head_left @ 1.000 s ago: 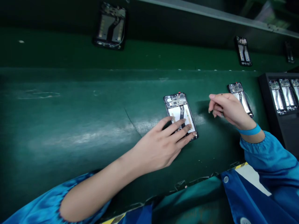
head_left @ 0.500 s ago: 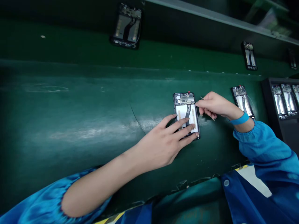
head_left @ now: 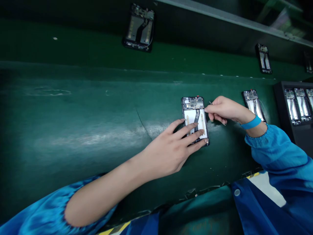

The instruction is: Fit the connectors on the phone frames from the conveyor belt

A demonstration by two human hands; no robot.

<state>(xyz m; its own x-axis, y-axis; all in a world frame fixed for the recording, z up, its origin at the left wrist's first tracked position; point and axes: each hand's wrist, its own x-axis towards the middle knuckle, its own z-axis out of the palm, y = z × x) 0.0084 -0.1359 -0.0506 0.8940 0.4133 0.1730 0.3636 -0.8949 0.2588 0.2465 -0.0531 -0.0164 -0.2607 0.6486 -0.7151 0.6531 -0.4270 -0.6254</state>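
Note:
An opened phone (head_left: 192, 115) lies on the green bench, its circuit board at the far end and a dark ribbon cable running down its pale inner plate. My left hand (head_left: 171, 143) rests over its near half, fingers spread across it and steadying it. My right hand (head_left: 221, 109) is closed in a pinch at the phone's upper right edge. A thin dark bit sticks up behind those fingers, too small to name. Another opened phone (head_left: 254, 103) lies beyond my right wrist.
A black tray (head_left: 280, 107) at the right holds several opened phones. On the green strip behind the bench sit an opened phone (head_left: 139, 29) at centre and another phone (head_left: 263, 58) farther right. A thin dark line marks the bench (head_left: 85, 111) left of my hand.
The phones on the back strip and a white speck there have shifted right. Both hands and the phone under them stay almost still; my right forearm has moved slightly.

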